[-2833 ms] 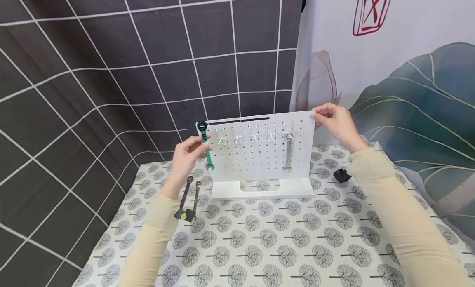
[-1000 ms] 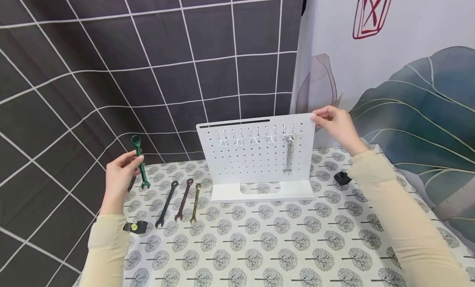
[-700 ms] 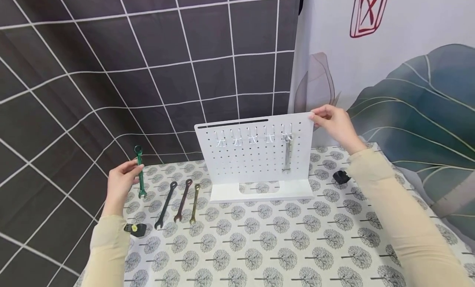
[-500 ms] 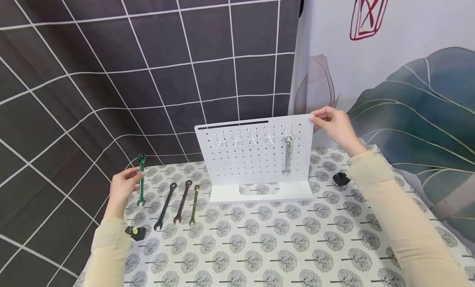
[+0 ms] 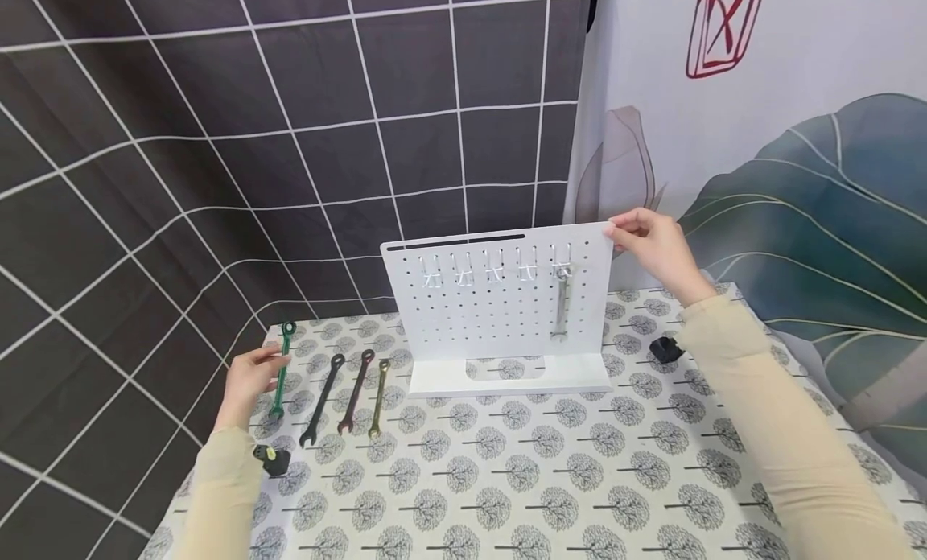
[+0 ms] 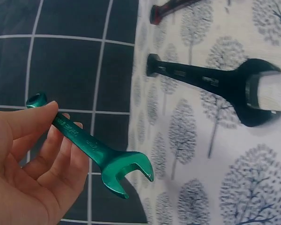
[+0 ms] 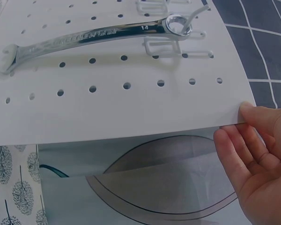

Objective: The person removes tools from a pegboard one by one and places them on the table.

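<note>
A green combination wrench [image 6: 79,136] is pinched between thumb and fingers of my left hand [image 5: 249,379], at the far left of the table. To its right lie a black wrench [image 5: 323,401], a dark reddish wrench [image 5: 356,392] and a gold wrench [image 5: 380,399], side by side. My right hand [image 5: 655,242] pinches the top right corner of the white pegboard [image 5: 463,327]. A chrome wrench [image 7: 93,38] hangs by its ring end from the rightmost hook [image 5: 561,258]. Several other wire hooks [image 5: 494,269] to its left carry nothing.
The table has a tree-print cloth [image 5: 492,479]. Dark gridded fabric [image 5: 319,77] hangs along the left and back. A white curtain with leaf prints [image 5: 818,222] is at the right. Each wrist bears a black device [image 5: 666,349].
My left hand has carried the green wrench from the pegboard's left edge out to the far left, then lowered it towards the table. My right hand keeps hold of the pegboard corner.
</note>
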Tool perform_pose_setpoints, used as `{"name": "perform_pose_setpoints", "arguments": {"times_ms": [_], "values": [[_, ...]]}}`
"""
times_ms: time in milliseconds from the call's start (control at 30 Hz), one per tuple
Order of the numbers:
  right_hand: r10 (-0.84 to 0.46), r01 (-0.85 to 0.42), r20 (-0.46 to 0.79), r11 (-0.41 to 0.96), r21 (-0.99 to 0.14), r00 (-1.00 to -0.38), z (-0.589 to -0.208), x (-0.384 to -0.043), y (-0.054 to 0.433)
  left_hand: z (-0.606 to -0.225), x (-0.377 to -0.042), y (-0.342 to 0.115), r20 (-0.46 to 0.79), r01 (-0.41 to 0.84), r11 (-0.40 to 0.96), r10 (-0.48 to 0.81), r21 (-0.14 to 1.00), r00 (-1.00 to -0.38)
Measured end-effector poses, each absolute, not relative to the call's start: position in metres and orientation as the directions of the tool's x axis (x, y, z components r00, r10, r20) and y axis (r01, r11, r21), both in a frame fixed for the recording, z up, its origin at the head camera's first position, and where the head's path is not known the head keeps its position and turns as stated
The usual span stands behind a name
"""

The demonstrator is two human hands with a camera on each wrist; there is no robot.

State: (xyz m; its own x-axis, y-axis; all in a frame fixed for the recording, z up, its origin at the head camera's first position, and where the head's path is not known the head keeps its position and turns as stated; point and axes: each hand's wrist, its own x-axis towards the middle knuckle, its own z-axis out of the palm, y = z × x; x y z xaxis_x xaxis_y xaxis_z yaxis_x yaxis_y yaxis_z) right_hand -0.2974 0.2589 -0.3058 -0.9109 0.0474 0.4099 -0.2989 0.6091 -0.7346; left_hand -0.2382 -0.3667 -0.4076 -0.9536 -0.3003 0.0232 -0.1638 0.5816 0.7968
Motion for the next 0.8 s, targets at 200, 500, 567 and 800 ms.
{"name": "perform_pose_setpoints", "arguments": {"times_ms": [200,500,567,800], "values": [[0.051,-0.302,0.415,0.605,-0.736,-0.908,-0.307,-0.298,0.259,-0.423,-0.239,-0.371,-0.007,-0.186,0.561,-0.306,0.807,-0.952],[0.054,-0.302,0.418,0.607,-0.735,-0.907,-0.307,-0.297,0.258,-0.441,-0.242,-0.373,-0.051,-0.212,0.526,-0.303,0.824,-0.952],[0.053,-0.304,0.418,0.605,-0.736,-0.907,-0.307,-0.297,0.258,-0.444,-0.243,-0.373,-0.062,-0.227,0.524,-0.313,0.821,-0.948],[0.049,-0.303,0.414,0.605,-0.736,-0.909,-0.306,-0.297,0.258,-0.455,-0.252,-0.374,-0.049,-0.223,0.528,-0.323,0.820,-0.945]]}}
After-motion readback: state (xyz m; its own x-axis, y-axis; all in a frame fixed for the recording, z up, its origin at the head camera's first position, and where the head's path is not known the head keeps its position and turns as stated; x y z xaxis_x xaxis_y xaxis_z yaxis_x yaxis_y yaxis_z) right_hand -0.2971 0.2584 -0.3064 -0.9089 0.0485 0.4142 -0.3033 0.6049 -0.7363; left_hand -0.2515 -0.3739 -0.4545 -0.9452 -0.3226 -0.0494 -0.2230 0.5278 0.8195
